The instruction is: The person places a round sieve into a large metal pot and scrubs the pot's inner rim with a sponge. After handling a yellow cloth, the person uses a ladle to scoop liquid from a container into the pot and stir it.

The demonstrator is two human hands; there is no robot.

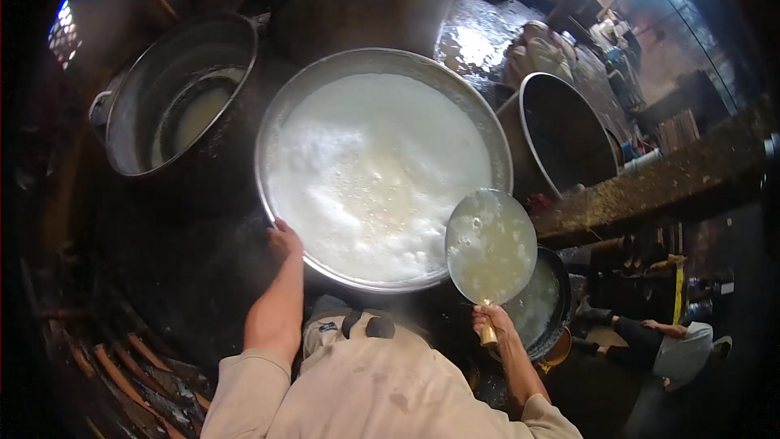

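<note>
A wide round metal pan (505, 154) stands in the middle, full of white frothy liquid (378, 171) with bubbles at its centre. My left hand (283, 241) is closed on the pan's near left rim. In my right hand (494, 322) is the short wooden handle of a large round ladle (491, 245), which holds cloudy yellowish liquid. The ladle is at the pan's near right edge, partly over a dark-rimmed pot (561, 302) that also contains cloudy liquid. The ladle hides part of that pot and of the pan's rim.
A deep metal pot (180, 65) with some liquid at its bottom stands at left. Another large pot (569, 134) stands at right, beside a thick wooden beam (658, 183). Split wood (122, 374) lies at lower left. Another person (682, 349) is at far right.
</note>
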